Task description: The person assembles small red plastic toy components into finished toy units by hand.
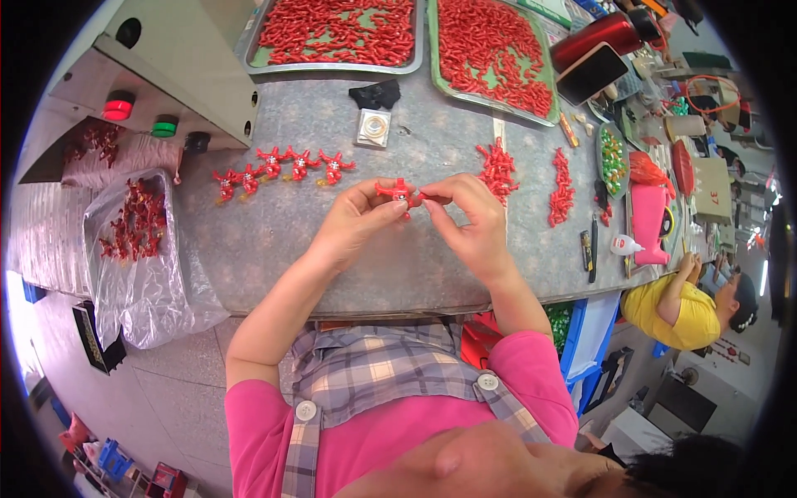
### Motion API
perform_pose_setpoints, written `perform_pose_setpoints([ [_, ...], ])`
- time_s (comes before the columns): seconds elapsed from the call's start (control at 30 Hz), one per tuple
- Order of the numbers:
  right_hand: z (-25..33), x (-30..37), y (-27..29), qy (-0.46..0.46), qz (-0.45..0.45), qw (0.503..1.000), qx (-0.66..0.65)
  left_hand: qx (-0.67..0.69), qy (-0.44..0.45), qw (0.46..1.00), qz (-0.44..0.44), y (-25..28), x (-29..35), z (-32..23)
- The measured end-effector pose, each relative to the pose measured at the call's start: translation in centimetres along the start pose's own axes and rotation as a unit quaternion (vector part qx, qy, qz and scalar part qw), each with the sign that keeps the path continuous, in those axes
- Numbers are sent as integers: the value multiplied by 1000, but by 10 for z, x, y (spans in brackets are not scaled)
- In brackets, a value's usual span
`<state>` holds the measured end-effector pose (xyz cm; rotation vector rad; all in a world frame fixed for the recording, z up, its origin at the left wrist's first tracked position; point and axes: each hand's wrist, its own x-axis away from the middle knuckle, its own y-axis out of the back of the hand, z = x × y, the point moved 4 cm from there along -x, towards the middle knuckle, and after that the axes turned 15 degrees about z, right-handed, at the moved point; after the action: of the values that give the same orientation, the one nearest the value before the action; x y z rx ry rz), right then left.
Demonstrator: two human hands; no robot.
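A small red toy figure (400, 192) with a black-and-white face is held over the table between my two hands. My left hand (353, 222) is closed on the figure's body, thumb and fingers pinching it. My right hand (475, 222) pinches a small red piece at the figure's right side; whether that piece is joined to the body is hidden by the fingertips. To the left stands a row of several similar red figures (334, 168) with yellowish bases. Loose red parts lie right of my hands in one pile (497, 170) and a longer strip (561, 189).
Two metal trays (336, 68) of red parts stand at the back. A machine box (166, 79) with red and green buttons is at left, above a plastic bag (187, 286) holding red figures. A phone (592, 73), red flask (599, 41) and glue bottle (624, 245) lie right.
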<state>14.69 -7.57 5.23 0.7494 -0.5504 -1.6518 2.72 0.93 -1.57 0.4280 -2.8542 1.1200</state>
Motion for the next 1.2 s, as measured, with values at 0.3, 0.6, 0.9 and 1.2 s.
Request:
perform_pose_setpoints([
  [0.3,-6,5,-12,-63,-29,983,-168,20,-26,999,8,4,2,4],
  [0.6,-5,7,-10,-20,-38,989,-144,43,-17,999,6,0,2,2],
  [0.9,4,9,-8,-9,-36,998,-45,71,5,997,21,-1,2,1],
  [1.2,-2,9,-2,-20,-64,992,-104,-10,54,998,12,-9,3,-3],
])
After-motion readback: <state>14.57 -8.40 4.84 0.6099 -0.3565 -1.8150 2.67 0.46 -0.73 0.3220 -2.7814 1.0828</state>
